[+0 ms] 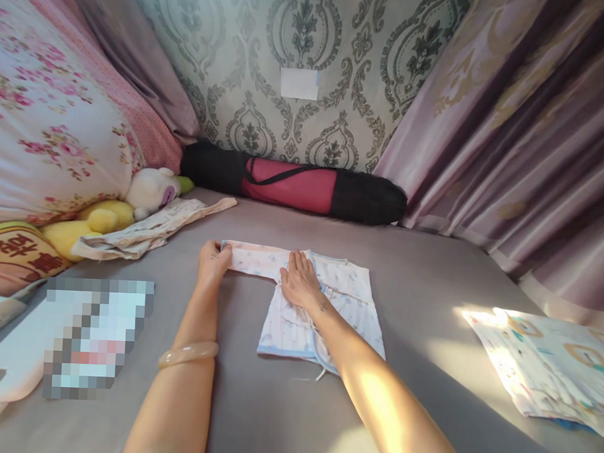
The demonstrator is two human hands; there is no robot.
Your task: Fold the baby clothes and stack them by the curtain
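Observation:
A small white baby garment (354,289) with blue edging and a faint print lies on the grey sheet. Its left sleeve is stretched out sideways, while the right side shows no sleeve spread out. My left hand (214,259) pinches the end of that sleeve between thumb and fingers. My right hand (299,280) rests flat on the garment near the shoulder, fingers extended. Thin white ties lie across the front, and one trails past the lower hem.
Folded printed cloths (561,365) lie at the right. A black and red long bag (288,186) rests along the wall. At left are plush toys (151,190), a crumpled light garment (152,230) and a white device (21,348) beside a blurred object.

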